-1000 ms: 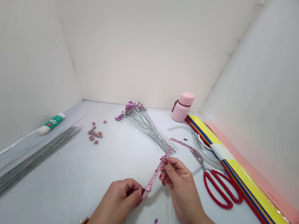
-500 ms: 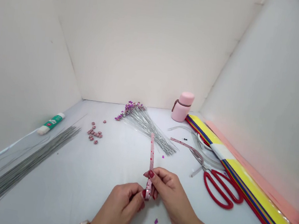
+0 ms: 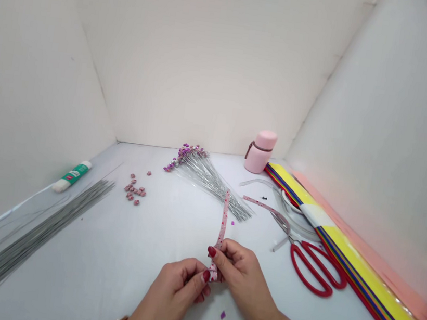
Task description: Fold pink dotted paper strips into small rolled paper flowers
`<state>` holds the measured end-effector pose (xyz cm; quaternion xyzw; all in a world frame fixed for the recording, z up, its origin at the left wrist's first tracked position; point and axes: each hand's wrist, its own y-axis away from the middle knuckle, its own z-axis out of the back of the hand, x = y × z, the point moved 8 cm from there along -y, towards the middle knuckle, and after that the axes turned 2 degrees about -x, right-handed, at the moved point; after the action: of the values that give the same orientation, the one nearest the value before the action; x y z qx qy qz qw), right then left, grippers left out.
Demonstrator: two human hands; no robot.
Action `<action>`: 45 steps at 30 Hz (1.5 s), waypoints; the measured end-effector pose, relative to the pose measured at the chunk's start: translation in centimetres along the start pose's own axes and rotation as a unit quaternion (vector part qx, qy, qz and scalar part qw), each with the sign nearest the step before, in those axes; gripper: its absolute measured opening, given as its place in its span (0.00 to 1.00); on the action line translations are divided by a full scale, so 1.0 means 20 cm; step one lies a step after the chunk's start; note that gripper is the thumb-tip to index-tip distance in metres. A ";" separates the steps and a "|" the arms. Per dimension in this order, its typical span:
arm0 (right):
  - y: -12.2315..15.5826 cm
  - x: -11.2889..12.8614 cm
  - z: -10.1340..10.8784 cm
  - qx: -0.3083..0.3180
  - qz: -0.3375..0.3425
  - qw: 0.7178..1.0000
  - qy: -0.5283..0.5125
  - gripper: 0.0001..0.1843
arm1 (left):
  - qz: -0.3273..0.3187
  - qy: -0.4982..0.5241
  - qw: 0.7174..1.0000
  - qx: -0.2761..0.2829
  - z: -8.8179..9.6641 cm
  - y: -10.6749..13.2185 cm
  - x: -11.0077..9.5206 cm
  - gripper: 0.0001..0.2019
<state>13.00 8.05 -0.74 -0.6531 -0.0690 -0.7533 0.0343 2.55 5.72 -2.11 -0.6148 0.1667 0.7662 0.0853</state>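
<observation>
Pink strip pinched at rolled lower end by left hand and right hand, both nearly closed; upper end stands free, left of scissors. Even, firm pinch best keeps roll tight.

Pink speckled strip pinched between left hand and right hand, free end rising over the white desk. Beyond it, silver wires tipped with purple beads. To the right, red-handled scissors beside striped paper rolls; to the left, bare grey wires and a glue tube.
</observation>
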 end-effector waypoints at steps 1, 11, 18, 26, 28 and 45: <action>0.00 0.00 0.00 0.001 -0.001 1.000 -0.002 0.16 | 0.011 0.026 1.000 0.002 0.00 -0.01 0.01 0.11; 0.00 -0.02 -0.04 0.039 -0.041 0.996 -0.062 0.15 | -0.001 0.023 0.997 -0.069 0.08 0.00 -0.07 0.10; 0.00 -0.01 -0.03 0.033 -0.029 0.997 -0.061 0.14 | 0.076 0.048 0.990 -0.104 0.12 -0.03 -0.01 0.08; 0.01 0.02 -0.05 0.045 -0.001 0.998 -0.033 0.14 | -0.038 -0.083 0.987 -0.134 0.14 0.02 -0.08 0.08; 0.01 0.03 -0.04 0.041 0.007 0.999 -0.035 0.14 | -0.055 -0.107 0.984 -0.134 0.14 0.03 -0.10 0.08; 0.00 -0.01 -0.05 0.047 -0.016 0.998 -0.030 0.16 | -0.062 -0.060 0.993 -0.086 0.10 0.02 -0.10 0.09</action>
<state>12.12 7.81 -1.04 -0.6719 -0.1156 -0.7298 0.0504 1.13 6.24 0.15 -0.5817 0.0569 0.8065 0.0892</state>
